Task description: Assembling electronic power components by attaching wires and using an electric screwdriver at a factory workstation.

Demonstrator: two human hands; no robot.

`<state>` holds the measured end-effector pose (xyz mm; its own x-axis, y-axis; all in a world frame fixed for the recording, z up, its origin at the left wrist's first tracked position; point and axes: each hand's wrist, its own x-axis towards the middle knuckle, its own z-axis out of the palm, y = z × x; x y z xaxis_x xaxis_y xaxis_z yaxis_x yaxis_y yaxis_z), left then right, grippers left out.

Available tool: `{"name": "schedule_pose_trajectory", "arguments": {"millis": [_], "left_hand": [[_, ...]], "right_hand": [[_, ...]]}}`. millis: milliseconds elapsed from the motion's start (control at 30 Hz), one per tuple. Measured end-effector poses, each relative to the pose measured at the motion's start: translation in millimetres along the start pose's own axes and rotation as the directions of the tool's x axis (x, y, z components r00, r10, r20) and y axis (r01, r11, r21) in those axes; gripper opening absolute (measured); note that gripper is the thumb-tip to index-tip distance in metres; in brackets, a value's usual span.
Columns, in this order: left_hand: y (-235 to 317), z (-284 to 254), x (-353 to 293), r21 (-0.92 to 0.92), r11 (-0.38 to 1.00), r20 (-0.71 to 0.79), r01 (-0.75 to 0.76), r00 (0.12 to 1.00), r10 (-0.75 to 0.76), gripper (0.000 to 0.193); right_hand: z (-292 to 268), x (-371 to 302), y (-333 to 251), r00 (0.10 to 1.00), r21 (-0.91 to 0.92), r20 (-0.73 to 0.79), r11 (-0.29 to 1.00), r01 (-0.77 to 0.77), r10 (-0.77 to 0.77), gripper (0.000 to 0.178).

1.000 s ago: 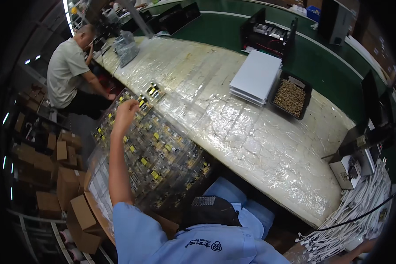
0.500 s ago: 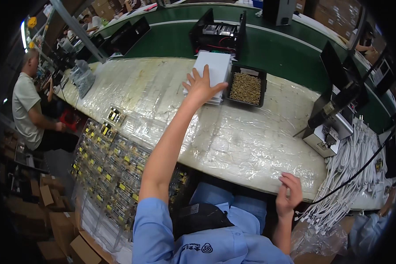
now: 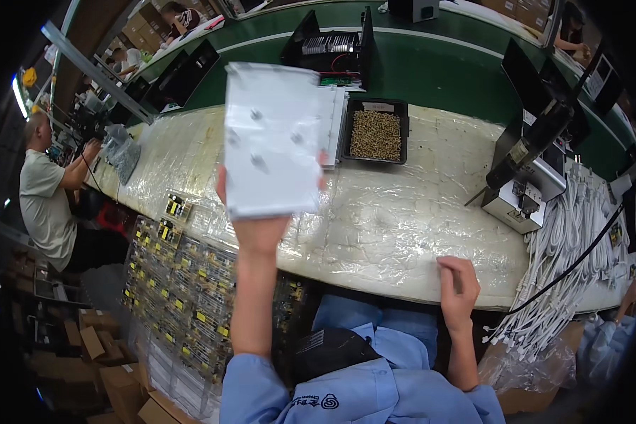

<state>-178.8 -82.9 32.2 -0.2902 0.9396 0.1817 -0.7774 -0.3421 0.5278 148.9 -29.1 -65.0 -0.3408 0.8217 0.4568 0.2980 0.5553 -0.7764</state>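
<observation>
White plastic bag (image 3: pixel 272 138), flat and rectangular, hangs lifted above the workbench (image 3: pixel 403 219), pinched at its lower edge by the left hand (image 3: pixel 258 230), whose fingers clamp the bag from behind with the thumb in front. Far left, a co-worker (image 3: pixel 46 191) in a grey shirt stands at the bench end, and a rack of small yellow-marked parts (image 3: pixel 184 297) sits below the bench edge. Behind the bag lies a stack of white sheets (image 3: pixel 332 116), probably more bags, though mostly hidden. Just beside it is a black tray of small brass-coloured pieces (image 3: pixel 376 134). The right hand (image 3: pixel 459 286) rests on the bench's near edge, fingers loosely curled and holding nothing. Far right stand a small grey machine (image 3: pixel 519 201) and a bundle of white cables (image 3: pixel 572 254). Handling the bag well seems to call for a firm pinch, keeping it flat and clear of the tray.
</observation>
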Motion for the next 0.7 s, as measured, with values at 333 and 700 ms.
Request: {"name": "schedule_pose_trajectory", "arguments": {"millis": [333,700], "left_hand": [[-101,-16,-117,0.174,0.791,-0.185,0.587,0.808,-0.559,0.053],[110,-2,-193,0.844,-0.277,-0.416,0.458,0.887,0.200,0.029]], "right_hand": [[23,36,-7,0.805,0.419,0.448,0.704,-0.573,0.389,0.036],[41,67,-54,0.931,-0.302,0.358,0.934,0.189,-0.072,0.029]]}}
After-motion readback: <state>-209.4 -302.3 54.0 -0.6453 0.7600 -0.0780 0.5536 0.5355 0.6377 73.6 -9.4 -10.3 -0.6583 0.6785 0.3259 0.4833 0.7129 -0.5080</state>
